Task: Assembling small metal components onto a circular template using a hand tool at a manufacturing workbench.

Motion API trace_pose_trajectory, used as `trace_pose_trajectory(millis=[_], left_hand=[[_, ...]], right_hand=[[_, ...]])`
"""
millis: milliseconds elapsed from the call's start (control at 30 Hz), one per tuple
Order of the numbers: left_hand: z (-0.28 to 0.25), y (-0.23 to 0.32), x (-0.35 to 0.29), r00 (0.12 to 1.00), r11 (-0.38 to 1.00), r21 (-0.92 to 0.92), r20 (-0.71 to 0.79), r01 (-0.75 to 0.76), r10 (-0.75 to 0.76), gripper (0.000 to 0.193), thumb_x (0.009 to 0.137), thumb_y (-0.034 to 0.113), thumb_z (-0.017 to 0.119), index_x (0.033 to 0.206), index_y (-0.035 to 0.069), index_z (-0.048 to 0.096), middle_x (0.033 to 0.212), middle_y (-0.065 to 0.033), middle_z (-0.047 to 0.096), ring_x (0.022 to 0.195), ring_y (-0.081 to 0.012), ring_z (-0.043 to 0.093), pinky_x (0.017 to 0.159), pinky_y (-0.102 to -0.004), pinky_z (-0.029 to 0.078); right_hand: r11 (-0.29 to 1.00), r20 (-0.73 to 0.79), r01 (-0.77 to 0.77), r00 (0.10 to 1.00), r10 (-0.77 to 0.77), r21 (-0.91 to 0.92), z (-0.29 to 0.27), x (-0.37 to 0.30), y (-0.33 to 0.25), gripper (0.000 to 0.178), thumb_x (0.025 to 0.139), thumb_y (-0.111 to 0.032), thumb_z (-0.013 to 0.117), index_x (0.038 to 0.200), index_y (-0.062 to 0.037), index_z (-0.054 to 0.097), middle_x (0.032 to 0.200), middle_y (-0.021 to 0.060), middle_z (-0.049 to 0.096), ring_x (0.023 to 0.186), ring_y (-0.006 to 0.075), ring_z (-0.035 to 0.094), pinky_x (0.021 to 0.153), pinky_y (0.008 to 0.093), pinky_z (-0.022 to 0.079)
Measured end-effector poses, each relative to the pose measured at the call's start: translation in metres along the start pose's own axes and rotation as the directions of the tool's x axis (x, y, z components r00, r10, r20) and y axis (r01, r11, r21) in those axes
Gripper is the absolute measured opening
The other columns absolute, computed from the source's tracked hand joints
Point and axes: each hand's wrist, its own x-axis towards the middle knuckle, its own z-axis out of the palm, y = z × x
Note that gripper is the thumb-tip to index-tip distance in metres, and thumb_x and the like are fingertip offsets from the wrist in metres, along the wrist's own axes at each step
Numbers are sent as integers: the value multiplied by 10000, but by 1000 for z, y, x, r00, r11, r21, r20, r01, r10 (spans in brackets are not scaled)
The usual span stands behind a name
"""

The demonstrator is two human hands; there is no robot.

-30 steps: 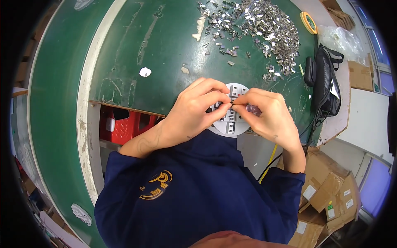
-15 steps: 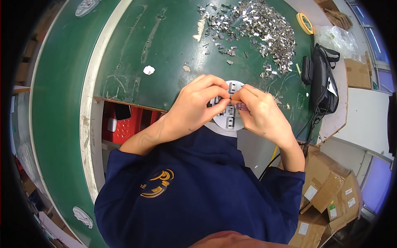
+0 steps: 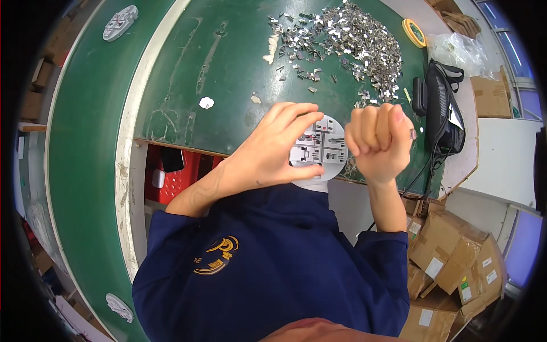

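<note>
A white round plastic base point(image 3: 336, 168) with slotted compartments and small metal parts lies at the table's near edge, in front of my body. My left hand point(image 3: 279, 139) curves round its left side, thumb and fingers spread apart; the thumb lies over the near part of the base. To the right, my right hand point(image 3: 379, 139) is closed in a fist round a screwdriver point(image 3: 337, 140). Its thin metal shaft points left over the base, and a clear handle end shows at the fist's other side. Most of the handle is hidden by the fingers.
A large heap of small metal clips point(image 3: 364, 45) covers the far right of the green table point(image 3: 228, 74). A yellow tape roll point(image 3: 414, 33), a black bag point(image 3: 446, 108) and a plastic bag point(image 3: 461, 54) lie at right. A red tray point(image 3: 176, 176) sits below the tabletop; cardboard boxes point(image 3: 450, 245) stand lower right.
My hands have moved apart. The left has opened from a pinch over the base; the right has drawn right and turned into a fist round the screwdriver, baring more of the base.
</note>
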Motion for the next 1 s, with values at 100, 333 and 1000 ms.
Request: trace_pose_trajectory(millis=[100,333,1000], left_hand=[[3,2,-1,994,994,109,103,7,-18,908,643,350,854,1351,-38,438,1359,-176,460,1247,-357,420,1042,-439,354],[3,-4,1,989,987,155,145,-30,7,946,632,426,831,1322,-76,421,1324,-195,458,1197,-362,433,1009,-448,364],[-122,-6,-24,839,658,558,-496,505,-224,979,561,359,883,1334,-43,436,1279,-257,501,1162,-404,450,1020,-442,384]], right_hand=[[997,-3,14,1000,-14,-77,3,-5,14,504,1046,-279,333,573,-106,310,485,-2,318,434,107,261,378,242,250],[952,1,159,986,-164,-260,7,-17,37,515,1051,-279,328,570,-99,290,459,-5,278,421,109,239,358,269,236],[991,111,46,993,-32,-122,-32,6,-19,426,987,-200,441,588,-100,330,489,-2,301,443,100,263,369,247,258]])
